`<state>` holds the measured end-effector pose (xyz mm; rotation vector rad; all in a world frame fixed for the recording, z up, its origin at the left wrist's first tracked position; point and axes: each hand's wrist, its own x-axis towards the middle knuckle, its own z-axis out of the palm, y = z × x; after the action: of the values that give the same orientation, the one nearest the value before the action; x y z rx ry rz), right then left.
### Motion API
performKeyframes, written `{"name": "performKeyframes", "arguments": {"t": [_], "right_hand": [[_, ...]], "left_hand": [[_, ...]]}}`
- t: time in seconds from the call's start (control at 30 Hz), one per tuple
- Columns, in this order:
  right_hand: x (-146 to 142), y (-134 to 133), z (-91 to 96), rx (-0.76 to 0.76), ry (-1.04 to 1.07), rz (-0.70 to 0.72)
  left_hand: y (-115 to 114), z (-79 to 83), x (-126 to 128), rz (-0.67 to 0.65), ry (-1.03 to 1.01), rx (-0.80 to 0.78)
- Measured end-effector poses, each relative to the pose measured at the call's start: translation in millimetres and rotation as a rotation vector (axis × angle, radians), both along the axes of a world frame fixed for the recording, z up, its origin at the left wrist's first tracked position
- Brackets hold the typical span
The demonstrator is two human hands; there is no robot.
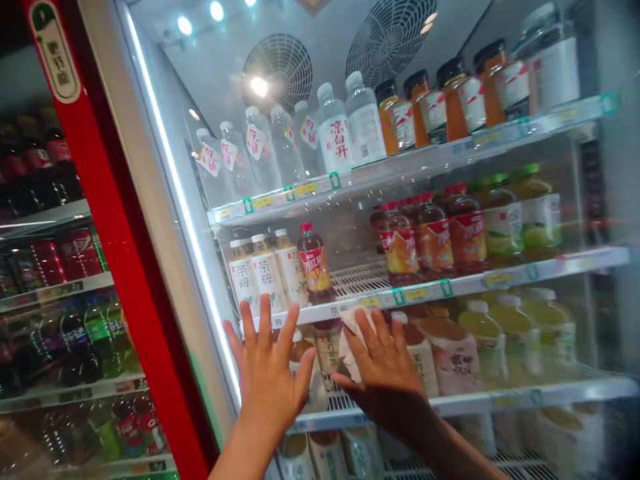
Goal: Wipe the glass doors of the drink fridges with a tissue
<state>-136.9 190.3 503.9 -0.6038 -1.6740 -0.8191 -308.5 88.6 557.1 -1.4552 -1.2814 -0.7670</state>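
My left hand (270, 373) lies flat against the glass door (210, 80) of a lit drinks fridge, with its fingers spread and nothing in it. My right hand (385, 367) is a little to its right, also flat on the glass with the fingers stretched out. A pale, cloth-like patch (350, 333) shows under the right fingers; I cannot tell whether it is a cloth or a bottle label behind the glass. Both hands are level with the third shelf (500, 400), just below a red-capped tea bottle (313, 263).
Behind the glass, white wire shelves hold water bottles (335, 133), orange juice bottles (425, 110), iced teas (435, 237) and pale milk teas (265, 273). On the left stands a red-framed fridge (107, 233) with cola and soda bottles (75, 333). Ceiling lights reflect in the glass.
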Motion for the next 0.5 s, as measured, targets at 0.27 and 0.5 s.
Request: {"name": "performKeyframes", "arguments": {"t": [0.27,0.5], "right_hand": [[19.7,11.1,71.4,-0.094,0.013,-0.055],[40.2,26.1,102.3,-0.046,-0.021,-0.054]], "left_hand": [[33.0,19.3,12.7,-0.054,-0.194,0.037],[50.6,31.5,43.1,-0.031,-0.194,0.079]]}}
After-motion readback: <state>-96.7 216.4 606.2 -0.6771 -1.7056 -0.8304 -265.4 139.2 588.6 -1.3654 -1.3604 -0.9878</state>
